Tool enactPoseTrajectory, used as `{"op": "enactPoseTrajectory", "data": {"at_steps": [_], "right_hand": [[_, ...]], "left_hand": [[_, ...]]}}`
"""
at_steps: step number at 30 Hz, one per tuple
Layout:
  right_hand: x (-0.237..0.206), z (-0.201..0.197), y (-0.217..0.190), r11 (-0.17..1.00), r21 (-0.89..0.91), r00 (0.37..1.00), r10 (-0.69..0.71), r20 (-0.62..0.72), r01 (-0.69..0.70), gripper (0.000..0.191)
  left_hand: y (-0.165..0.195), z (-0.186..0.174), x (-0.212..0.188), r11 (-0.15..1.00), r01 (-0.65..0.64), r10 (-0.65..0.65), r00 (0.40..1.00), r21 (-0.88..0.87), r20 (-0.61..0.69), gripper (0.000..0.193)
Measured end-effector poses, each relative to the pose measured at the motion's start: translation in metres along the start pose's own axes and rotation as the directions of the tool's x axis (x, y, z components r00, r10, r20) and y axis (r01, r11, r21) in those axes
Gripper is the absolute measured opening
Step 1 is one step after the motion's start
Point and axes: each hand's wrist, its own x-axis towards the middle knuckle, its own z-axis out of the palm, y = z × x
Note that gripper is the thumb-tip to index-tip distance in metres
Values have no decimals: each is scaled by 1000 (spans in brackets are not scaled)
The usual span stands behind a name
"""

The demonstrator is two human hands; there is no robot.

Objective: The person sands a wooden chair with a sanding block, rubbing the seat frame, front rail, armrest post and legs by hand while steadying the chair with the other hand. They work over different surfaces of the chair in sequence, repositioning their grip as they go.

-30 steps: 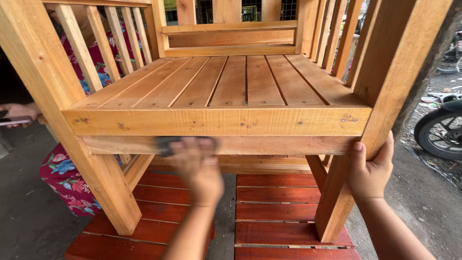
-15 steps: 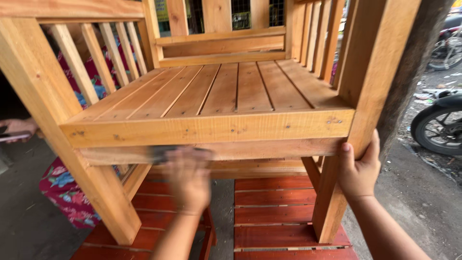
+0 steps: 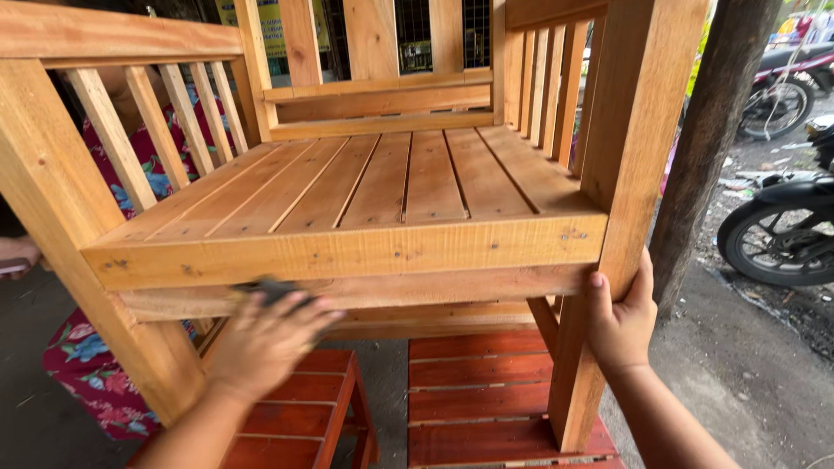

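The big unfinished armchair of pale slatted wood (image 3: 382,187) stood raised on two low red-stained slatted stools (image 3: 486,391), which I judged was what brought its front rail up to a height the person could reach without crouching. The person's right hand (image 3: 618,323) was wrapped around the chair's front right leg (image 3: 608,260), thumb on the front face and fingers round the outer edge, a firm grasp that looked meant to steady the chair against the push of the other hand.

The left hand (image 3: 265,343) lay flat, fingers spread and blurred, pressed on a small dark sanding pad (image 3: 271,288) against the lower front rail (image 3: 365,291) just under the seat's front board. Only the pad's upper edge showed above the knuckles, so I could not tell its exact shape or material; the hand covered rather than clenched it, palm bearing inward on the wood.

The pad sat toward the left end of that rail, directly beneath the left hand and well apart from the right, with most of the rail's length between them.

Behind the left arm slats someone in a red floral garment (image 3: 87,382) stood close by, and another person's hand (image 3: 16,256) showed at the far left edge. To the right were a dark tree trunk (image 3: 708,148) and the wheel of a parked motorbike (image 3: 777,239).
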Motion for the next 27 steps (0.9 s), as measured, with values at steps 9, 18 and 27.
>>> {"op": "enactPoseTrajectory", "data": {"at_steps": [9, 18, 27], "right_hand": [[1, -2, -1, 1000, 15, 1000, 11, 24, -11, 68], [0, -10, 22, 976, 186, 970, 66, 235, -112, 38], [2, -8, 30, 891, 358, 939, 176, 294, -279, 39]], "left_hand": [[95, -1, 107, 970, -192, 169, 973, -146, -160, 58], [-10, -25, 44, 959, -253, 274, 943, -126, 188, 77], [153, -10, 180, 882, -367, 298, 921, -297, -253, 58]]}}
